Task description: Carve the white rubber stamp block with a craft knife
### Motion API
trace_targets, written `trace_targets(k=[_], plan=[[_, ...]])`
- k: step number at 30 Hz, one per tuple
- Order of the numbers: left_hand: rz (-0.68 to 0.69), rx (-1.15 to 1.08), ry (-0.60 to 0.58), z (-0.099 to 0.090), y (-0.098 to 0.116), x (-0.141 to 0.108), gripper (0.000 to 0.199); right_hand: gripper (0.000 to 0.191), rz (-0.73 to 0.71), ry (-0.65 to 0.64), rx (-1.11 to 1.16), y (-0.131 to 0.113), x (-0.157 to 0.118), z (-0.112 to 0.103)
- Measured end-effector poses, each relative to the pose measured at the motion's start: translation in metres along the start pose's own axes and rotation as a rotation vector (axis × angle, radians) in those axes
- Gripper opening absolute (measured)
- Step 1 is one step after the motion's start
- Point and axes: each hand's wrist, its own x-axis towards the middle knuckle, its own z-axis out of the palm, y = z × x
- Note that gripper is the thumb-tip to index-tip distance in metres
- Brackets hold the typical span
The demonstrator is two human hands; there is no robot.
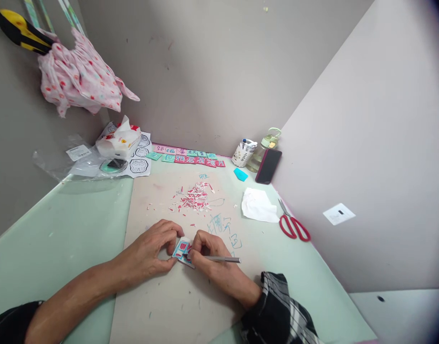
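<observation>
On the grey-beige mat (155, 301), a small carving block (183, 247) with white, red and blue markings lies flat between my hands. Thumb and fingers of my left hand (158, 248) grip its left and far edges. My right hand (214, 258) pinches a slim metal craft knife (224, 259), its shaft pointing right. The knife's tip rests at the block's face, partly covered by my fingers. Beyond the block sits a loose pile of red and white shavings (196, 197).
Coloured tiles with characters (190, 160) line the back. At left are a tissue pack (119, 141), printed sheets (139, 166) and plastic wrap. To the right are a pen cup (243, 155), bottle (255, 160), phone (268, 166), crumpled tissue (258, 205) and red-handled scissors (294, 227).
</observation>
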Motion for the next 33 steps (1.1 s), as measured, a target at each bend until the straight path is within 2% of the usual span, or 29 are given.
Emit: trace_targets(k=[11,23,27,31,33], plan=[[0.005,0.007,0.015,0.001,0.0,-0.001,0.023,0.022,-0.066,-0.015,-0.148,-0.003,-0.002,-0.001],[0.0,0.023,0.023,0.002,-0.002,-0.003,0.026,0.023,-0.32,-0.101,-0.36,-0.008,-0.008,0.001],[-0.007,0.034,0.048,0.003,-0.002,-0.004,0.021,0.023,-0.203,0.008,-0.226,-0.009,-0.005,-0.006],[-0.003,0.044,0.038,0.002,0.0,-0.008,0.015,0.02,-0.068,0.206,0.103,-0.007,0.003,-0.017],[0.0,0.047,0.03,0.001,0.001,-0.01,0.012,0.028,-0.031,0.238,0.18,-0.003,0.006,-0.021]])
